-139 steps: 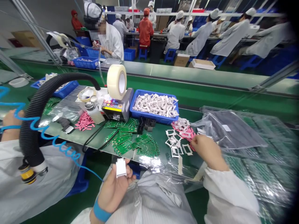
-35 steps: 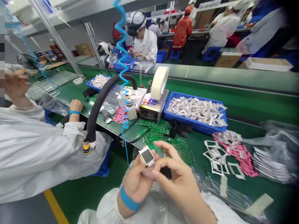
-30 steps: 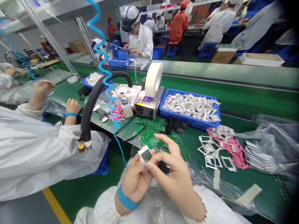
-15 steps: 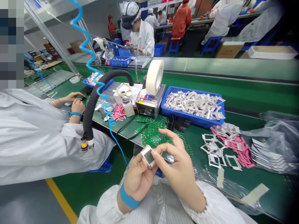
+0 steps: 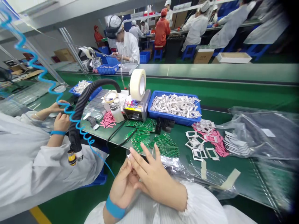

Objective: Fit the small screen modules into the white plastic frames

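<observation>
Here, the person's two bare hands rise together at the bottom centre of the frame: the left hand [image 5: 123,180] is loosely curled, and the right hand [image 5: 155,179] has its fingers [image 5: 149,158] spread wide, their tips near the left hand. Nothing shows held, though the hands could hide something small. Just beyond the right hand, which is the nearer, lies a fan of green circuit-board strips [image 5: 165,147], long axes running from upper left to lower right, too overlapped to count. Farther right are one blue tray [image 5: 175,122], heaped with white frames, and about eight loose white frames [image 5: 198,144]. A co-worker's two hands [image 5: 58,116] are well apart at left.
</observation>
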The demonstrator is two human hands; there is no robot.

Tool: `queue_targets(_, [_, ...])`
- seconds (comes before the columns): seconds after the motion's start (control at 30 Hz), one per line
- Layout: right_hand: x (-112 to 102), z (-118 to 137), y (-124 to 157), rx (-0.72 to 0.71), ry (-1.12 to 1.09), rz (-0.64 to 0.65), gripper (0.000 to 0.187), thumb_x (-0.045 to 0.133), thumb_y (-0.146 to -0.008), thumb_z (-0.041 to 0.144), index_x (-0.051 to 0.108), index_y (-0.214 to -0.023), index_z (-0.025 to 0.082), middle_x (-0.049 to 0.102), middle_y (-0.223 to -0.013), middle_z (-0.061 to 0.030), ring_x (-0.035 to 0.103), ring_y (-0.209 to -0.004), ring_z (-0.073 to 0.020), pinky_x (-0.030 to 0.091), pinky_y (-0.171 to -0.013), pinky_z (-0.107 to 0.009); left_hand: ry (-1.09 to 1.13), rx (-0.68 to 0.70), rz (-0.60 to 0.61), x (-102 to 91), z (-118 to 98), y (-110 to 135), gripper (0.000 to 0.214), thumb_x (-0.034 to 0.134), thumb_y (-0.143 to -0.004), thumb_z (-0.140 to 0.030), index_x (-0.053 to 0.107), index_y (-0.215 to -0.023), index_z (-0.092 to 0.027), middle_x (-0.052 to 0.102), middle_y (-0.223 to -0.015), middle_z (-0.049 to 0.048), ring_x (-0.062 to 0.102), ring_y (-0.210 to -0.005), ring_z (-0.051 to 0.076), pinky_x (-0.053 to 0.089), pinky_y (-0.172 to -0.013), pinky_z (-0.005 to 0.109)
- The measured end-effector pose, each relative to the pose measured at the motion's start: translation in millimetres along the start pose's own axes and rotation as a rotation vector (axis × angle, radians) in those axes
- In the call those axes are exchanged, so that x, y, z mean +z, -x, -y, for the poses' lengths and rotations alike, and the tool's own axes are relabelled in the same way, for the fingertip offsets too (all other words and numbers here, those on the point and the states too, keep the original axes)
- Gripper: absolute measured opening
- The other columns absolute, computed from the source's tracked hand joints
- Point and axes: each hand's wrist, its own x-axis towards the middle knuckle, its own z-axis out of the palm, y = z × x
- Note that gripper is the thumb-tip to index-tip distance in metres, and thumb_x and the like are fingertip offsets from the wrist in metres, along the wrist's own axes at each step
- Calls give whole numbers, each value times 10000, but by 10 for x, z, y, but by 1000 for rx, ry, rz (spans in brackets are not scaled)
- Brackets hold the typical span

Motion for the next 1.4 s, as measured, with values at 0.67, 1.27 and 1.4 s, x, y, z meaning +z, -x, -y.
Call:
queue_targets(0.67, [-11, -787, 182, 658, 59, 115, 268, 451, -910, 372, 653, -895, 197, 679, -857, -48, 619, -801, -177, 431, -684, -295, -86, -113, 165, -3, -103, -332, 337, 723, -706, -247, 670, -1029, -167, 732, -880, 63, 665, -825, 171, 482, -856, 339])
queue_targets(1.27, [-301, -993, 39, 597, 225, 11, 202, 487, -875, 200, 655, -767, 165, 601, -664, -57, 538, -618, -173, 358, -540, -298, -66, -128, 209, 194, -251, -575, 298, 734, -700, -277, 659, -967, -168, 731, -865, 67, 655, -769, 143, 457, -849, 328])
queue_targets(1.4, [-716, -932, -177, 656, -487, -245, 247, 484, -890, 324, 627, -739, 191, 587, -706, -34, 547, -629, -140, 440, -542, -259, -135, -165, 338, 380, -224, -555, 300, 730, -704, -260, 667, -980, -161, 727, -840, 60, 655, -731, 132, 480, -748, 269])
